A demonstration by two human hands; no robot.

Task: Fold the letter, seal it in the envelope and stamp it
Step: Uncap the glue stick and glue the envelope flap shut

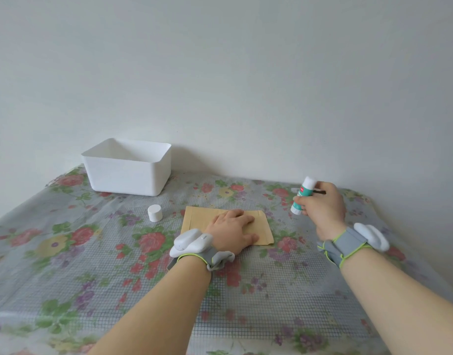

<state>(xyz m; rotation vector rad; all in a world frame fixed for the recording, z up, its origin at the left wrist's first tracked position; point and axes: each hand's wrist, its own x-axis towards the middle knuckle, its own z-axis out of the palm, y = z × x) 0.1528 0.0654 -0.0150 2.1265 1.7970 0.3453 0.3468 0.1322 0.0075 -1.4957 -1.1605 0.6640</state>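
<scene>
A brown envelope (pixel 194 219) lies flat on the flowered tablecloth near the middle of the table. My left hand (pixel 233 230) rests flat on it with fingers spread, covering its centre. To the right and above the table, my right hand (pixel 323 206) grips a green-and-white glue stick (pixel 303 194), held upright and tilted, its white end up. A small white cap (pixel 154 212) stands on the cloth to the left of the envelope. The letter is not visible.
A white plastic bin (pixel 128 172) stands at the back left against the wall. A thin dark pen-like object (pixel 320 192) lies behind my right hand. The table (pixel 66 265) is covered by a gridded floral sheet.
</scene>
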